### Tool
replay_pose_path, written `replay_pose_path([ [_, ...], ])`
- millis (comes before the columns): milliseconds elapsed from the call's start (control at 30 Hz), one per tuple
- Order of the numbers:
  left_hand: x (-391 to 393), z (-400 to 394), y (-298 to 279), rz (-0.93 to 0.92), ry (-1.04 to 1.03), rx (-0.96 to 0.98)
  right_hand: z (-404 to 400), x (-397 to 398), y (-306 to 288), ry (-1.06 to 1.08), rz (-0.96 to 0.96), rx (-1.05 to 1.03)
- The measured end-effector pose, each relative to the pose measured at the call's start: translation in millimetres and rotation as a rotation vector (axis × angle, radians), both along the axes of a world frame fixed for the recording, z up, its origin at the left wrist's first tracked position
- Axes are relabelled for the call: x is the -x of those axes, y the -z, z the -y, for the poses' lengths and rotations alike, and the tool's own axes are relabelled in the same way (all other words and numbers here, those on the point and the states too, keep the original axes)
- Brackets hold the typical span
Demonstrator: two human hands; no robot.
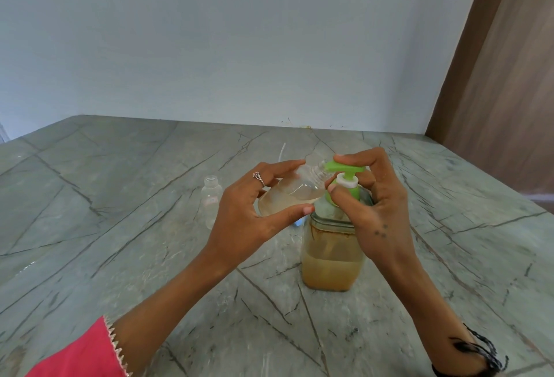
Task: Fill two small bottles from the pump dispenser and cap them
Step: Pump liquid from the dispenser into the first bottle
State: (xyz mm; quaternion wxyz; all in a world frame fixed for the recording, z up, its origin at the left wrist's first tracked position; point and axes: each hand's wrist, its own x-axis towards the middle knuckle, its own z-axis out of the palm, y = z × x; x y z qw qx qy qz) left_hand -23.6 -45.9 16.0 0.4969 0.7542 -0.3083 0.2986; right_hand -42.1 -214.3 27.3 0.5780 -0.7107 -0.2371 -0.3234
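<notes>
A small clear bottle [295,189], partly filled with pale amber liquid, is held tilted with its open neck touching the green spout of the pump dispenser [332,244]. The left hand [248,214] grips this bottle, fingers over it and thumb beneath. The right hand [374,196] is curled round the pump head [347,168], index finger resting on top and thumb at the collar. The dispenser, a square clear jar roughly half full of amber liquid, stands on the grey veined stone counter [120,226]. A second small bottle [212,201], uncapped and upright, stands to the left, just beyond the left hand.
</notes>
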Motion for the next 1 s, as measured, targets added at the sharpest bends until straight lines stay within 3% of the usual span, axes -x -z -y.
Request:
replay_pose_path([
  [500, 0.7, 1.1, -0.3, -0.03, 0.009, 0.005, 1.4, 1.6, 1.5, -0.026, 0.024, 0.094],
  [767, 1.7, 1.9, -0.7, -0.014, 0.004, 0.02, -1.0, 1.5, -2.7, -0.048, 0.007, -0.028],
  [1000, 1.3, 0.1, 2.4, -0.004, 0.002, 0.02, -1.5, -0.2, -3.4, 0.013, -0.009, -0.001],
])
